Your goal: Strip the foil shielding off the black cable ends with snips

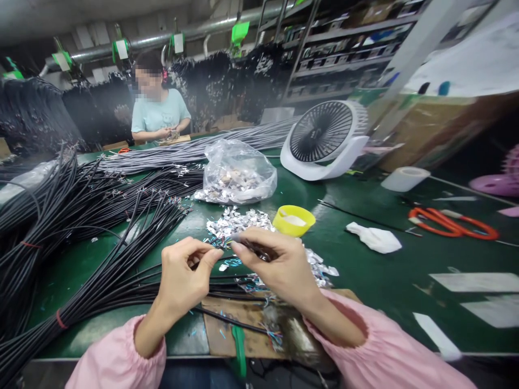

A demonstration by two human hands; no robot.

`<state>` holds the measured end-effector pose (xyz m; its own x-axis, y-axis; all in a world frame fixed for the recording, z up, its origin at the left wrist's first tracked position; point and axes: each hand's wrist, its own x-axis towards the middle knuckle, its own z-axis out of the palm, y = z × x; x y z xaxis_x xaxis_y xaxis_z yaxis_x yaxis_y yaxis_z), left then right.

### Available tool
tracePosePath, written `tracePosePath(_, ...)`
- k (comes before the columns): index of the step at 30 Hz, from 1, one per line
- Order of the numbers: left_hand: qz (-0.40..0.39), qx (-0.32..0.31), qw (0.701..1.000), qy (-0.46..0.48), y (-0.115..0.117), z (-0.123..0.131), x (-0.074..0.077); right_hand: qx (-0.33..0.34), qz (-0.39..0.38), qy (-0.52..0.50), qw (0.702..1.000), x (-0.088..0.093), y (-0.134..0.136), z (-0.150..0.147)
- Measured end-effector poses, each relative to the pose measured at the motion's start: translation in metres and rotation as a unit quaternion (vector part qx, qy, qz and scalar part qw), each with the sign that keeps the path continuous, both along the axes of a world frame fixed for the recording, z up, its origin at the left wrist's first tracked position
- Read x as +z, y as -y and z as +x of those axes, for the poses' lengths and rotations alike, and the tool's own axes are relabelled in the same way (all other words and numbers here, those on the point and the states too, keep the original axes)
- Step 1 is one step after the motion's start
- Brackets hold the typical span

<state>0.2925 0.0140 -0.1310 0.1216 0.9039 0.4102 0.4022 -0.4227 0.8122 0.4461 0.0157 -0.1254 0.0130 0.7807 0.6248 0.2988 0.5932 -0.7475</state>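
Over the green counter (336,208), left hand (184,273) pinches coloured wire ends (227,242) just to its right, roughly crosswise; right hand (284,265), about as near, curled around dark object (263,253), type unclear.

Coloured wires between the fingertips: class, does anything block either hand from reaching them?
Nothing visible does: the left hand and right hand meet at the coloured wires; the silvery scraps lie around, not in between.

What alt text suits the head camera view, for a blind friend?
A person's left hand and right hand are close together at thin coloured wires, over a green table with black cables and silvery scraps. Beyond are a fan and another person.
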Motion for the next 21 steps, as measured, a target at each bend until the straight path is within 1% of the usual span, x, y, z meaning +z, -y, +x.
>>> tracePosePath(5, 0.003, -0.002, 1.0, 0.0, 0.0, 0.0003, 0.0002, -0.01, 0.009, 0.01, 1.0, -0.001, 0.0009, -0.0016)
tracePosePath(10, 0.013, -0.007, 1.0, -0.011, 0.0001, -0.0007, 0.0013, -0.002, 0.006, 0.005, 1.0, 0.002, 0.001, -0.0026)
tracePosePath(19, 0.021, -0.009, 0.999, -0.027, 0.0008, 0.0006, 0.002, -0.025, -0.028, -0.018, 0.999, 0.0017, 0.0018, -0.0027)
tracePosePath(21, 0.018, -0.012, 0.999, -0.023, 0.0008, 0.0005, 0.0008, -0.018, -0.041, -0.027, 0.999, 0.0018, 0.0009, -0.0031)
